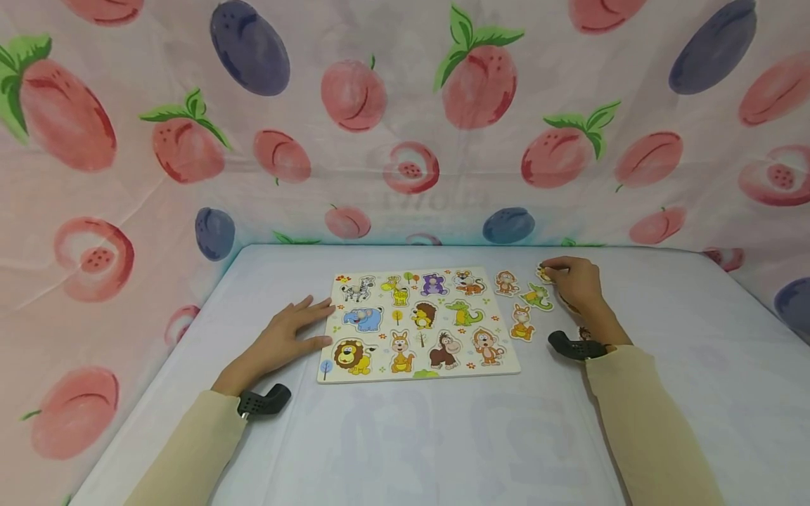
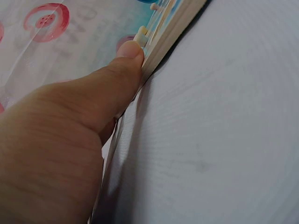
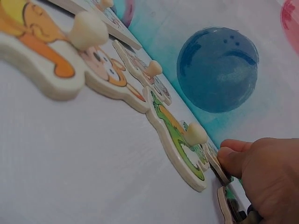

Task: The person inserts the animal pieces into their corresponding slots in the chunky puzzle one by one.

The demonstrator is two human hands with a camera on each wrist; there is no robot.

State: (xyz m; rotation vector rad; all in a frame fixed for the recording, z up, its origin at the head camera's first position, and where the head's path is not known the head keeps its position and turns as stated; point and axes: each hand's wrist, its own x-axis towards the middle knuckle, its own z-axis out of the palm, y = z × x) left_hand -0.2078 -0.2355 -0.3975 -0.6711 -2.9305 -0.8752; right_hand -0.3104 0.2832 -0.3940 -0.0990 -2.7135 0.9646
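Observation:
A wooden animal puzzle board [image 1: 395,351] lies on the table. My left hand [image 1: 287,337] rests at its left edge with fingers spread; in the left wrist view the thumb [image 2: 117,74] lies along the board's side. Right of the board, my right hand [image 1: 577,284] pinches a small puzzle piece [image 1: 543,273] between thumb and finger, mostly covered by the fingertips. Close by lie a monkey piece [image 1: 506,283], a crocodile piece [image 1: 536,296] and a kangaroo piece [image 1: 522,325], each with a knob in the right wrist view.
A dark brown piece [image 1: 583,332] shows partly behind the right wrist's black camera mount [image 1: 572,346]. White cloth covers the table [image 1: 430,443]. A fruit-printed curtain [image 1: 405,91] rises behind the table's far edge.

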